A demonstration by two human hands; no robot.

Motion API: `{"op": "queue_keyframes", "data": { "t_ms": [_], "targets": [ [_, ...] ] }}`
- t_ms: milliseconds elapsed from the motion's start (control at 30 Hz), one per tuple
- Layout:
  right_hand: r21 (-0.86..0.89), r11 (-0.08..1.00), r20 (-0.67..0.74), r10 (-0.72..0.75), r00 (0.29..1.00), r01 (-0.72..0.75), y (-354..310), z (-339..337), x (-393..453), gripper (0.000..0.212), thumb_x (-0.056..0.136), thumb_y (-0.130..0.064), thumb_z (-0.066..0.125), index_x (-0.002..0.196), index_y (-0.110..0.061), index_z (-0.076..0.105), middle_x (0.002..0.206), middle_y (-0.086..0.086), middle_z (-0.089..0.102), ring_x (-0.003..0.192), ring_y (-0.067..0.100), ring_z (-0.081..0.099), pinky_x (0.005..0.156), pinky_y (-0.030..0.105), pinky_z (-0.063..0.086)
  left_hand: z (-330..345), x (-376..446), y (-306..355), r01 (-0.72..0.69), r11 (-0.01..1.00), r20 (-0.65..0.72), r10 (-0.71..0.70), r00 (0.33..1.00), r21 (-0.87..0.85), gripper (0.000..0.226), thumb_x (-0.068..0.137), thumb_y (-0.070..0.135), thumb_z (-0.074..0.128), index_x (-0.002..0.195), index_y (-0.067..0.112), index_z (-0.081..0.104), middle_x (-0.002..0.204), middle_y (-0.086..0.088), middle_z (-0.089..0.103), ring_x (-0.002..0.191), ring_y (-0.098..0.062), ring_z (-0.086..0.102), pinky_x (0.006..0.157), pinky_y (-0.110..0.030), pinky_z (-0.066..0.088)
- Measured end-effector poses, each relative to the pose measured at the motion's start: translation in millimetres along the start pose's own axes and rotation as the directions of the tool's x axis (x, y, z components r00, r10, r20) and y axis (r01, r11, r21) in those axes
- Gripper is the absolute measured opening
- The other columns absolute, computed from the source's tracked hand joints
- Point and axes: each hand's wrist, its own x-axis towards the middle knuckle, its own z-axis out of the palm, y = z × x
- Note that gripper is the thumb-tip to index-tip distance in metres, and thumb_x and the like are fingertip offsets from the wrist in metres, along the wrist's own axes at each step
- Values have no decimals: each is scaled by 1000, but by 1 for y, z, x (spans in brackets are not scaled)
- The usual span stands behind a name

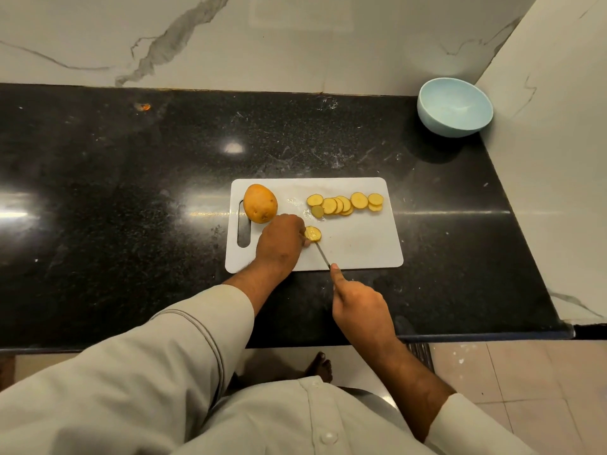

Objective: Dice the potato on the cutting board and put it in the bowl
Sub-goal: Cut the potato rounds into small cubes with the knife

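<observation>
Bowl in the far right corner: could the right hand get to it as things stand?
Probably yes: bare counter lies between the right hand and the bowl, but that hand grips the knife.

Black speckled stone countertop [131,178] bare left of the white plastic cutting board [361,251]. Open counter lies between the board and the pale blue round bowl [455,106]. White marble side wall [551,159] just beside the bowl blocks right-side approach.

Potato [260,203] left on board [361,247]; slices [345,204] right; bowl [455,106] far right.
</observation>
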Motion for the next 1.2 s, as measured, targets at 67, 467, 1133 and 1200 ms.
{"op": "queue_keyframes", "data": {
  "t_ms": [67,467,1133,1200],
  "targets": [
    [57,998,-78,1,997,3,0,-2,-2,52,101,-21,42,150,-23,26,77,3,57,67,14,55,67,34,55,-7,3,-2,-100,993,46,97,994,65,27,84,15,70,111,13,66,106,-8,61,96,-26,59,78,-35,49],
    [96,994,-150,68,986,-54,4,-10,17,50,101,-22,43,149,-22,31,83,6,62,72,16,59,75,37,56,-43,41,10,-430,858,401,302,865,280,66,81,16,75,140,25,46,122,-5,52,109,-24,54,81,-27,42],
    [-63,997,-19,37,999,-39,-8,-2,44,54,103,-25,37,153,-23,18,81,0,50,70,11,48,65,24,42,2,5,17,-15,1000,18,15,1000,-6,32,84,26,66,114,14,70,110,-6,65,99,-23,60,83,-31,50],
    [-60,998,-26,36,999,-37,-8,0,44,54,103,-25,36,153,-23,18,81,0,50,70,11,48,64,24,41,1,4,18,-10,1000,21,11,1000,-13,31,84,25,66,113,14,70,108,-6,65,99,-23,61,84,-32,51]
  ]
}}
